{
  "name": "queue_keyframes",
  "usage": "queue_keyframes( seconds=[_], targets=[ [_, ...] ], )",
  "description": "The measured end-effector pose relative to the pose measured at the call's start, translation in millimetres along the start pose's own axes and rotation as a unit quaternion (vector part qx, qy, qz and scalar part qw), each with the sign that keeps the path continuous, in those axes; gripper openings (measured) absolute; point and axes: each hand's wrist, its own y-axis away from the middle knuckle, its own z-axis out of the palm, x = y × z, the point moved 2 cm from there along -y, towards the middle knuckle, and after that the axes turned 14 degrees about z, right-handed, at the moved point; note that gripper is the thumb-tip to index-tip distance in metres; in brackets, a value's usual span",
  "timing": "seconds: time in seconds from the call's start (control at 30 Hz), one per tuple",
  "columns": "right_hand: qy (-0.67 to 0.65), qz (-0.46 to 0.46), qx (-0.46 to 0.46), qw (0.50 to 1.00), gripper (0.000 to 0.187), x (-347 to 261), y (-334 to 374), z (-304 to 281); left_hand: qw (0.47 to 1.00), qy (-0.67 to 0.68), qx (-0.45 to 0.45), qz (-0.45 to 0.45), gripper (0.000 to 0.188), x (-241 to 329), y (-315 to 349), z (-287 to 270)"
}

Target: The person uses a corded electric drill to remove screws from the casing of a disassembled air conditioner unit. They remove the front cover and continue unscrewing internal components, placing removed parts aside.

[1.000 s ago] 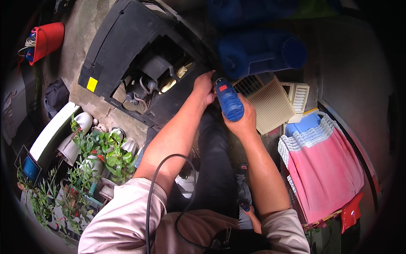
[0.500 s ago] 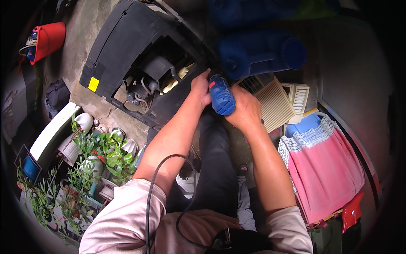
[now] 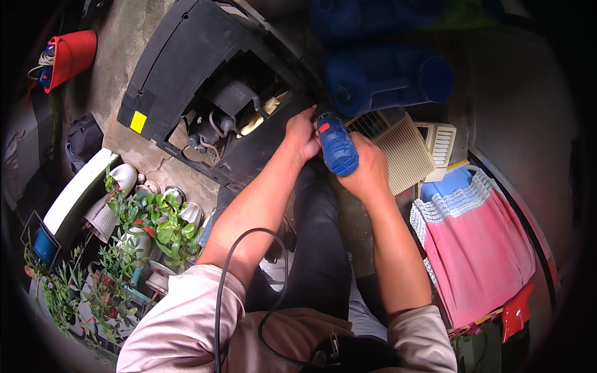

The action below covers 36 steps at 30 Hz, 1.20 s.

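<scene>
My right hand [image 3: 368, 165] is wrapped round a blue cordless drill [image 3: 336, 146], whose nose points up toward the far side. Close by its front end, my left hand [image 3: 301, 133] has its fingers bent inward beside the black housing's near right edge. Whatever those fingers hold is hidden. The large black plastic appliance housing [image 3: 168, 81] lies at the far left of my hands. Through an opening in it show a dark cylinder [image 3: 233, 98], bent pipes and a pale yellow part [image 3: 252, 126]. The drill's tip is out of sight in shadow.
Blue jerrycans [image 3: 388, 81] stand at the back right, beside beige louvred panels [image 3: 404, 152]. A pink cloth cover [image 3: 479, 248] lies at right. Potted plants [image 3: 152, 227] crowd the left, with a red pouch [image 3: 73, 59] beyond. A black cable [image 3: 225, 273] loops over my lap.
Both hands and the drill have shifted slightly to the right. The drill has tilted a little, its rear end swinging right. The black housing stays in place.
</scene>
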Motion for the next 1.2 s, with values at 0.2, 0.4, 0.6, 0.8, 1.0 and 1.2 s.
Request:
queue_keyframes(
  seconds=[0.2,0.4,0.6,0.8,1.0,1.2],
  targets=[
    [-0.067,-0.016,0.019,0.997,0.035,8,36,-18,0.988,-0.092,-0.117,-0.036,0.019,11,25,-6],
    [-0.125,-0.063,0.040,0.989,0.029,25,105,-47,0.904,-0.388,-0.173,0.049,0.028,58,65,-27],
    [-0.055,-0.098,0.038,0.993,0.032,36,147,-65,0.885,-0.436,-0.143,0.082,0.032,113,98,-71],
    [-0.044,-0.141,0.022,0.989,0.037,-10,141,-70,0.898,-0.360,-0.168,0.189,0.024,167,119,-81],
    [0.032,-0.121,0.029,0.992,0.035,-66,133,-35,0.917,-0.321,-0.151,0.182,0.031,214,124,-101],
    [0.001,-0.123,-0.044,0.991,0.028,-126,123,14,0.915,-0.330,-0.042,0.229,0.031,265,133,-201]
  ],
)
